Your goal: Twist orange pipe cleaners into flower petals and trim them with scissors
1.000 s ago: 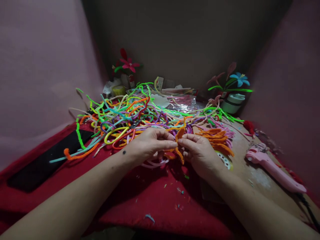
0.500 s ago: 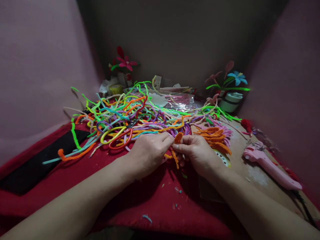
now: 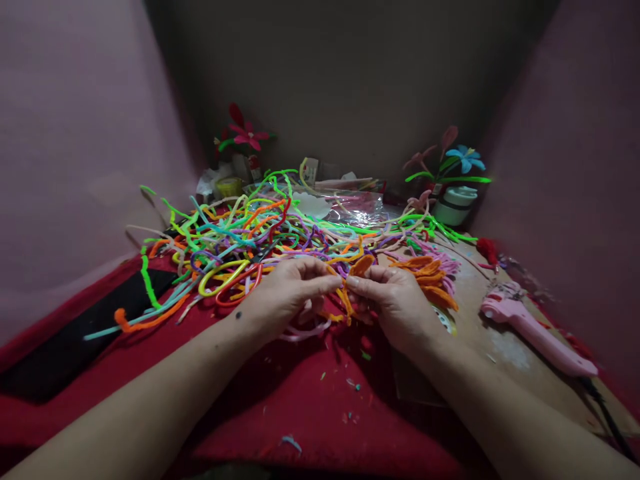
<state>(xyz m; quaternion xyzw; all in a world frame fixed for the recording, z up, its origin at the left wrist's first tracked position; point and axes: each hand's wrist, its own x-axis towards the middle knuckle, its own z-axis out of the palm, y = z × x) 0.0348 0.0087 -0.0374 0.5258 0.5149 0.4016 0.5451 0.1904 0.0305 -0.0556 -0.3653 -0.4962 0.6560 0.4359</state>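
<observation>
Between my two hands is an orange pipe cleaner [image 3: 346,303], bent into a loop at the top with its ends hanging below. My left hand [image 3: 300,287] pinches it from the left, thumb and forefinger meeting. From the other side my right hand [image 3: 387,290] grips the orange loop [image 3: 361,265] between thumb and fingers. Just right of my right hand lies a bundle of orange pipe-cleaner petals [image 3: 427,273]. Scissors with yellow and red handles [image 3: 223,279] rest left of my left hand, partly among a heap of coloured pipe cleaners [image 3: 240,230].
A pink glue gun [image 3: 537,330] lies on a brown board [image 3: 505,360] at right. A black flat object [image 3: 85,333] is at left. Pipe-cleaner flowers [image 3: 466,160] stand behind, near a pale container [image 3: 456,205]. Small scraps [image 3: 350,417] dot the red cloth [image 3: 300,393].
My left hand has turned, so its thumb and forefinger now show on the orange pipe cleaner. My right hand keeps its grip. The view has shifted slightly.
</observation>
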